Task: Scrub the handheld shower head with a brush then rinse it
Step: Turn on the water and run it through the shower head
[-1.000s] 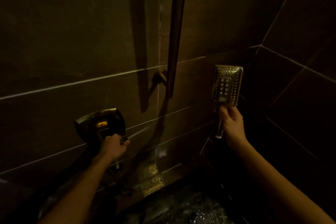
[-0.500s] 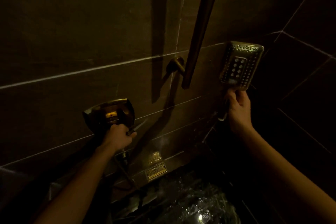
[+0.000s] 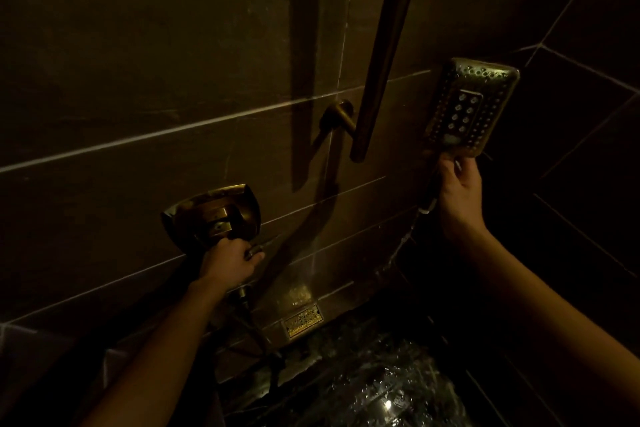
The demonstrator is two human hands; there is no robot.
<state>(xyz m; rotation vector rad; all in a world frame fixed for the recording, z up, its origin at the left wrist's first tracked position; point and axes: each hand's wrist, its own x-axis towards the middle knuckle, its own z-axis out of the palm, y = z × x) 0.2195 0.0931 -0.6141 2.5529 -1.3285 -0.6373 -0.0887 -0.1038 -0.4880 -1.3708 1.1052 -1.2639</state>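
My right hand (image 3: 459, 196) grips the handle of the rectangular metal shower head (image 3: 471, 107) and holds it upright at the right, its nozzle face turned toward me. No water is visible coming from it. At the lower left my left hand (image 3: 230, 260) is closed on the lever handle of the wall-mounted shower valve (image 3: 211, 215). No brush is in view. The scene is very dim.
A vertical metal slide rail (image 3: 384, 55) on a wall bracket (image 3: 337, 114) stands between my hands. The shower hose (image 3: 256, 329) hangs below the valve. A small brass drain grille (image 3: 302, 320) sits at the wall's foot. The dark floor (image 3: 374, 392) below glistens wet.
The view has swung so everything sits further right and higher in frame. My right hand has kept the shower head upright; my left hand has stayed on the valve lever.
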